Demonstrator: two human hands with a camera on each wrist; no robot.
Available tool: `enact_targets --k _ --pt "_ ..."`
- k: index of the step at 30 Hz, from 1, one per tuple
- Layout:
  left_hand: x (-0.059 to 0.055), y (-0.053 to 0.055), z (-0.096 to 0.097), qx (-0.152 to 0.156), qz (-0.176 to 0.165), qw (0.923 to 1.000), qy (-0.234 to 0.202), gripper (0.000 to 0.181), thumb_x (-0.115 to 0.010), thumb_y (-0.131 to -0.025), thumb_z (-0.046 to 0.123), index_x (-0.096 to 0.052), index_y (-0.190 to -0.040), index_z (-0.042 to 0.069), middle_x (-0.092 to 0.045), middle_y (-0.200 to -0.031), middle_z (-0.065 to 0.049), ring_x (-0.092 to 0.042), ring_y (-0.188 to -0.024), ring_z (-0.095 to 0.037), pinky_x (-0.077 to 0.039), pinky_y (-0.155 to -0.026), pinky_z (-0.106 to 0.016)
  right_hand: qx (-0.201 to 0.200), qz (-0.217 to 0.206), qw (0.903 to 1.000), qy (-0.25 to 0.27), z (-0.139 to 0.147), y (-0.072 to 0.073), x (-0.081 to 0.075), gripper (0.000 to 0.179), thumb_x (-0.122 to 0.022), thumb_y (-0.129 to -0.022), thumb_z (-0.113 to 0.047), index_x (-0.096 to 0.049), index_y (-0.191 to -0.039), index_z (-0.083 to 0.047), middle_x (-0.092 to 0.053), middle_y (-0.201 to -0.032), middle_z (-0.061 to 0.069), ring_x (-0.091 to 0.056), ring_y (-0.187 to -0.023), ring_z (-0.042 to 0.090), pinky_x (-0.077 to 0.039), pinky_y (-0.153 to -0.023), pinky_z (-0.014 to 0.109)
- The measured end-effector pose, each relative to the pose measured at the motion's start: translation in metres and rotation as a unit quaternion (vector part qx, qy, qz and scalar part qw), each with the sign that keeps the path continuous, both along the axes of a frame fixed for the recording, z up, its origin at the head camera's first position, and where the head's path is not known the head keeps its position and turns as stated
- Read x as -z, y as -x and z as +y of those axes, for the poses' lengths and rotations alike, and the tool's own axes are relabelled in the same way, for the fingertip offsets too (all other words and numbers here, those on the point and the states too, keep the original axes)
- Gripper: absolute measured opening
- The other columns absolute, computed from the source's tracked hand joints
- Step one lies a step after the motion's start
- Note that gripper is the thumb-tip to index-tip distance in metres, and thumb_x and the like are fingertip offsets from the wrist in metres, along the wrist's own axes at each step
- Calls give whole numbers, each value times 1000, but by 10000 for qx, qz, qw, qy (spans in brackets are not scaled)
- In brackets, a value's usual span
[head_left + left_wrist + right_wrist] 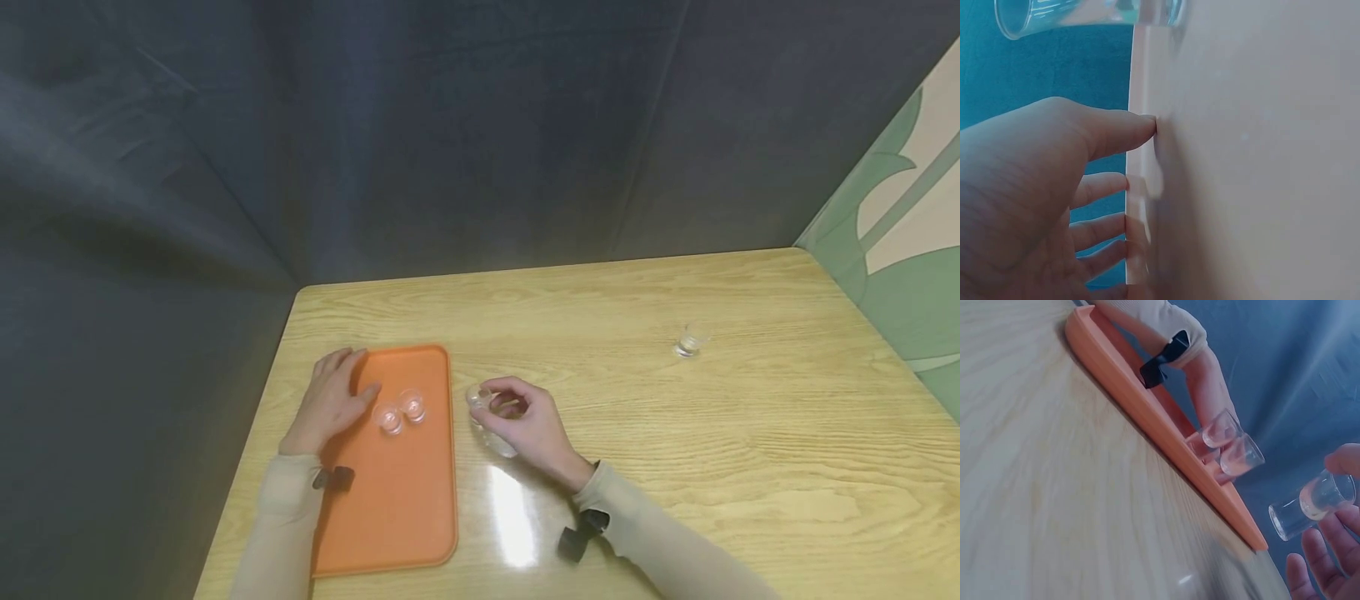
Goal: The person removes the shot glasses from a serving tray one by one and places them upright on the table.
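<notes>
My right hand (pixel 528 425) pinches a small clear shot glass (pixel 478 397) between thumb and fingers, just right of the orange tray (pixel 397 508). The right wrist view shows this shot glass (pixel 1291 512) raised off the table. Two more shot glasses stand side by side on the tray, one nearer (pixel 388 418) and one farther (pixel 412 405). My left hand (pixel 330 402) rests at the tray's far left edge with relaxed fingers. In the left wrist view its thumb (pixel 1119 131) touches the tray surface, and the fingers lie along the rim.
Another clear shot glass (pixel 688 340) stands far to the right on the wooden table (pixel 712 467). Dark cloth (pixel 465 142) hangs behind the table and along its left side. A wall with a green leaf pattern (pixel 915 275) borders the right.
</notes>
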State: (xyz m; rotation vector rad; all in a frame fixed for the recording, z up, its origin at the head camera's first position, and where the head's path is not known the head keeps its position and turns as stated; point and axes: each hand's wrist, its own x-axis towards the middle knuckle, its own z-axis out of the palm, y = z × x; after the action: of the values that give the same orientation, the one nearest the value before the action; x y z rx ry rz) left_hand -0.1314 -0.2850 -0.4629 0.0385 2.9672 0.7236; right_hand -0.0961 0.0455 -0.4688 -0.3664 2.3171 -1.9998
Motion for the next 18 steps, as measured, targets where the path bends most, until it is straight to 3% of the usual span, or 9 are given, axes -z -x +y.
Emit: enact_targets --k 9,18 --pt "-1 1 0 29 -12 10000 11 70 -66 -103 33 -42 -161 3 -32 -168 -29 -22 -158 -50 -28 -125 -70 268 -188 9993 -160 17 4 -4 31 -86 -88 -13 -77 -117 -10 -73 -98 12 -70 -79 17 -59 -72 25" --pt "-2 -1 0 23 14 10000 -6 69 -66 -103 33 -42 -161 4 -32 -168 -29 -23 -158 -49 -29 -126 -69 477 -164 9987 -124 31 9 -6 31 -86 -87 -10 -76 -116 -6 -73 -101 13 -68 -84 15 -58 -76 22"
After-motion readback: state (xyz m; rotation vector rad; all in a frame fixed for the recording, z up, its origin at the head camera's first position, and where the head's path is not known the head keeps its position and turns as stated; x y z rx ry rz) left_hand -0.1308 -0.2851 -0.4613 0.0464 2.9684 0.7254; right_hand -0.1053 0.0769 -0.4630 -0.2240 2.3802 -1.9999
